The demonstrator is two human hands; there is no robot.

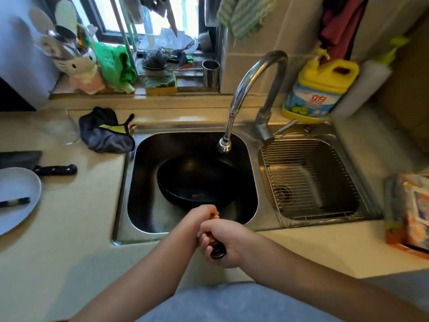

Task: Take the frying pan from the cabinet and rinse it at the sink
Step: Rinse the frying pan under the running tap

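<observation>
Frying pan is held low in the sink, centre frame, below the faucet. Its handle runs back toward the lower edge, gripped by left hand nearer the bowl and right hand at the end.

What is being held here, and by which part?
The frying pan, by its handle: the left hand grips nearer the pan, the right hand grips the handle's end, over the sink.
</observation>
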